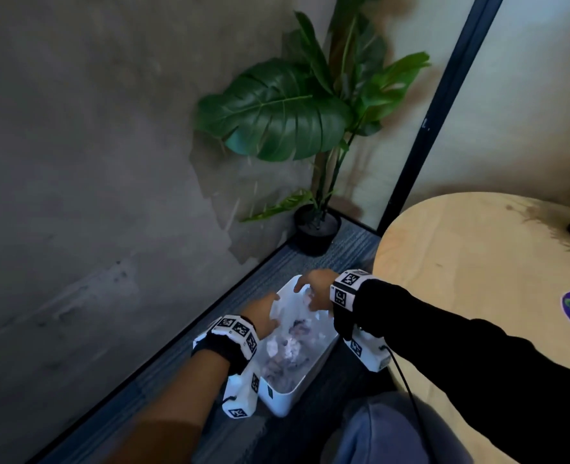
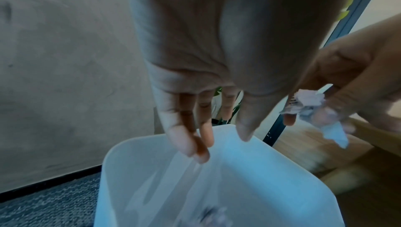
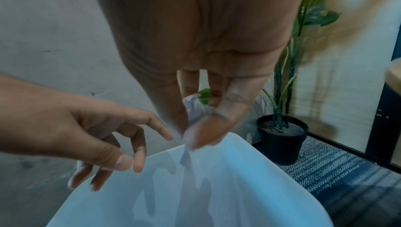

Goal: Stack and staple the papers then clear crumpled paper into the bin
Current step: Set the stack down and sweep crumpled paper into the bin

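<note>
A white bin [image 1: 278, 401] stands on the carpet by the wall, with several crumpled papers [image 1: 287, 349] lying inside it. My left hand [image 1: 263, 313] hangs over the bin's left side, fingers [image 2: 184, 136] straight and loose, holding nothing. My right hand [image 1: 313, 289] is over the bin's far end and pinches a ball of crumpled paper [image 3: 196, 109] between thumb and fingers. That paper [image 2: 308, 104] also shows in the left wrist view, inside the right hand [image 2: 338, 93]. The bin's rim [image 3: 217, 146] sits just under my right hand [image 3: 190, 138].
A potted plant [image 1: 315, 229] stands in the corner just beyond the bin. A round wooden table [image 1: 477, 262] is close on the right, above my right forearm. The concrete wall [image 1: 93, 195] runs along the left. My knee in jeans [image 1: 384, 430] is near the bin.
</note>
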A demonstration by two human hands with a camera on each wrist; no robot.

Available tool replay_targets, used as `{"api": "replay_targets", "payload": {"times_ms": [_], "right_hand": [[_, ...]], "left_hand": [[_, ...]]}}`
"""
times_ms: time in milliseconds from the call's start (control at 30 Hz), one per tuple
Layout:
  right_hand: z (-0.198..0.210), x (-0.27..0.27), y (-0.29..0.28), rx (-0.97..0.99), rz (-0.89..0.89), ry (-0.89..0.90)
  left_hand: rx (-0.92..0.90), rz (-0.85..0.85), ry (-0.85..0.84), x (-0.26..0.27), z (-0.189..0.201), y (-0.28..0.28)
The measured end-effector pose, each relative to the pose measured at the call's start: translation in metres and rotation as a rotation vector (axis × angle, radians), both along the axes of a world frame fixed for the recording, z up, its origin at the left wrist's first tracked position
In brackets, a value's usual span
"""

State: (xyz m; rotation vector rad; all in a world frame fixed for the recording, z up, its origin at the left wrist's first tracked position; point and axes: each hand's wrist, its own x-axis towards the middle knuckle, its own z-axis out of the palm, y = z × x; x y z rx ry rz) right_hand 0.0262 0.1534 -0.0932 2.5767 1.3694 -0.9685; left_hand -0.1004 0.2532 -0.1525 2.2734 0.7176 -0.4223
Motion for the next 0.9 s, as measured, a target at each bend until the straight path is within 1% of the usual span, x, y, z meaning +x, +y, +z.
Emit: {"api": "replay_targets", "payload": {"times_ms": [167,267,400,467,600,733,900], "right_hand": [[-0.007,0.006,0.003,0.013,0.036,-0.004],[0.001,0.008,-0.002,0.027,0.051,0.008],[0.021,0.016,-0.022,0.195,-0.052,0.099],[0.033,0.020,-0.039,0.267,-0.091,0.086],[0.058,0.024,-0.093,0.367,-0.144,0.067],[0.071,0.028,-0.166,0.454,-0.320,0.076],[0.081,0.022,-0.265,0.528,-0.516,0.042]], "left_hand": [[-0.006,-0.002,0.031,-0.001,-0.006,0.000],[0.003,-0.013,0.035,-0.001,-0.005,0.001],[-0.005,-0.005,0.008,0.001,-0.002,-0.001],[-0.007,-0.019,-0.003,0.004,0.006,-0.005],[0.052,-0.118,-0.090,0.015,0.034,-0.025],[0.110,-0.270,-0.181,0.032,0.078,-0.062],[0.202,-0.521,-0.185,0.051,0.136,-0.122]]}}
